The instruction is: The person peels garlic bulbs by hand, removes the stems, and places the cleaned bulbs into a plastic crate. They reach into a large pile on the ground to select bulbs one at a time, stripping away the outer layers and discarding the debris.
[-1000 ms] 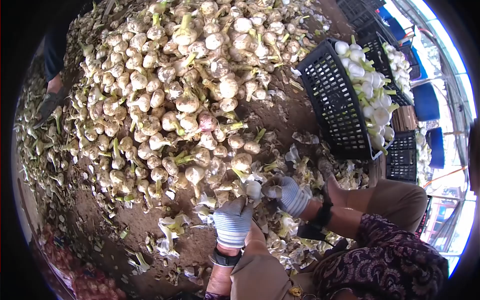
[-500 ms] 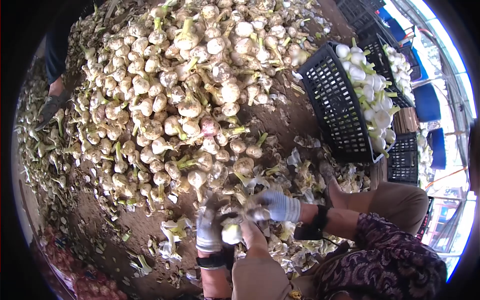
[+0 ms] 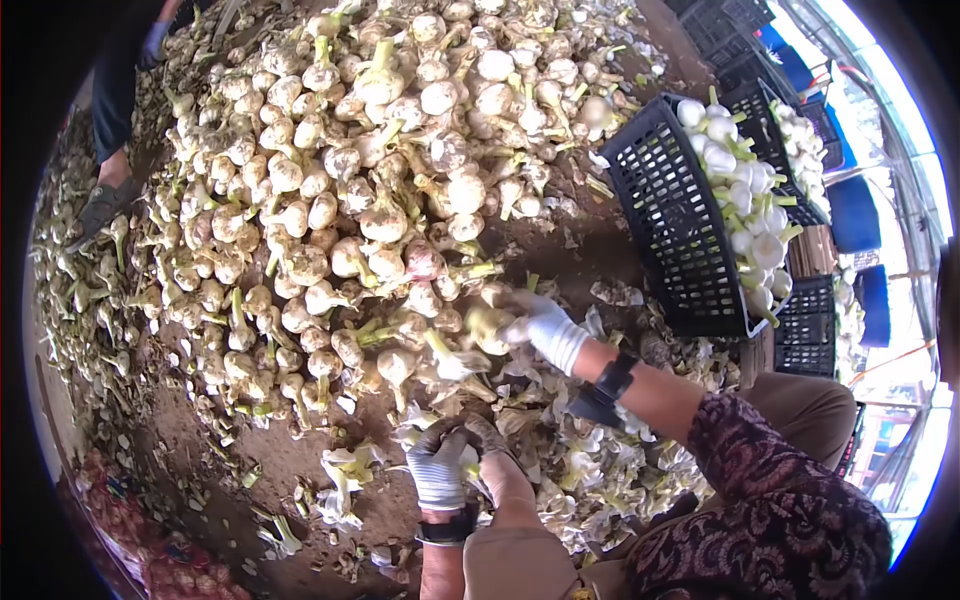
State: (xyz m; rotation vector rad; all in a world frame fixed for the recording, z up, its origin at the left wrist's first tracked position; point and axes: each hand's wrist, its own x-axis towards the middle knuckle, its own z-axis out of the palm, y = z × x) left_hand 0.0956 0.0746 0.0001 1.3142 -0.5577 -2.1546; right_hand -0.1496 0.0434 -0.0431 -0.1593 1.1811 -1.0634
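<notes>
My left hand (image 3: 437,470), in a grey-and-white glove, is closed near my bare foot at the bottom centre. A pale bulb shows partly beside its fingers, mostly hidden. My right hand (image 3: 545,328), gloved too, reaches to the near edge of the big heap of garlic bulbs (image 3: 383,220). Its fingers are smeared by motion beside a blurred garlic bulb (image 3: 490,328), so I cannot make out whether they grip it. Peeled leaves and husks (image 3: 585,465) lie beneath and around both hands.
A black crate (image 3: 672,215) of cleaned white garlic stands at the right, with more crates (image 3: 805,325) and blue containers (image 3: 855,213) behind. Another person's leg (image 3: 113,115) and shoe are at the upper left. Red net bags (image 3: 190,575) lie at the lower left.
My right hand has moved up and away from my left hand, to the heap's edge. The white bulb between my hands is now mostly out of sight. A gloved hand of the other person has appeared.
</notes>
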